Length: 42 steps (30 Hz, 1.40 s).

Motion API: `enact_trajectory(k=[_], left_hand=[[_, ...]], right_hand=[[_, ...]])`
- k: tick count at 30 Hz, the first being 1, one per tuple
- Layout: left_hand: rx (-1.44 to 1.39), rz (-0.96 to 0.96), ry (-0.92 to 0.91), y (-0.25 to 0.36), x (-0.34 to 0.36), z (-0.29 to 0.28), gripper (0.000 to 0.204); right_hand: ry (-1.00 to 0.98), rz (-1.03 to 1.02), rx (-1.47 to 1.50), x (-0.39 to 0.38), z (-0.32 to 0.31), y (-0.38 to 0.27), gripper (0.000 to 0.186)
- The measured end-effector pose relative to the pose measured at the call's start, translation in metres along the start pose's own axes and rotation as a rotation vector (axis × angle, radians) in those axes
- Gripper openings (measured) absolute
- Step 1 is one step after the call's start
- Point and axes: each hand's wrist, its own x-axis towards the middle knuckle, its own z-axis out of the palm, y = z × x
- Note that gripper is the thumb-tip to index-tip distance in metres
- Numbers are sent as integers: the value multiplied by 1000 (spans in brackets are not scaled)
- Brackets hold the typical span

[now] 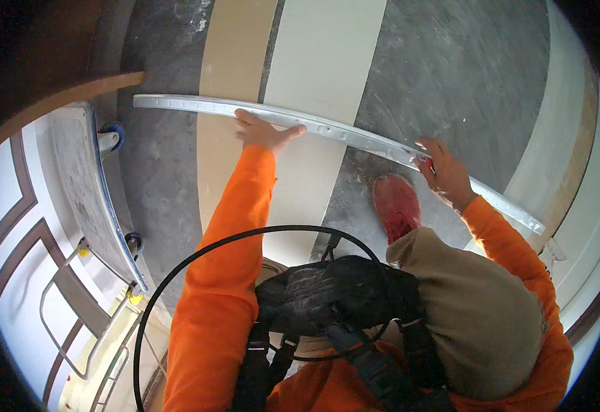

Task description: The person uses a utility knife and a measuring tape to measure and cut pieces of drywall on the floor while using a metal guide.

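A long silver metal channel [365, 139] with a row of dimples lies across the floor and over a pale strip of board [317, 62] and a tan strip [234, 48]. My left hand [265, 132] rests at its near edge, left of the middle, with thumb and fingers spread against the metal. Farther right, my right hand [447, 175] is closed around a small red tool [429, 163] with a dark part, held against the channel. My fingers hide most of that tool, so its exact kind does not show.
My red shoe [396, 202] stands on the grey floor [457, 75] just below the channel. At left is a wheeled platform [84, 172] with a caster [111, 137] and a metal frame. A white panelled surface [588, 240] borders the right. A black cable loop [197, 255] arcs before my body.
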Motion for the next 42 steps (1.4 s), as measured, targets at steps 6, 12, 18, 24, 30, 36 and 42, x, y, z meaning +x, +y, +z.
enact_trajectory(k=[6,12,18,24,30,36,42], left_hand=[[16,2,-12,-4,-2,2,148],[34,68,26,-7,-3,6,146],[-22,101,59,-13,-3,12,146],[37,81,28,-11,3,10,146],[-11,84,49,-13,0,11,145],[14,84,51,-12,2,11,145],[12,51,37,-9,-1,9,146]], right_hand=[[-161,-57,-235,33,-8,-34,49],[-158,-181,-304,36,12,-24,59],[-134,-251,-220,41,9,-15,55],[-114,-275,-200,38,11,-16,50],[-143,-223,-232,39,12,-16,56],[-127,-232,-231,37,13,-16,55],[-98,-247,-208,36,17,-12,51]])
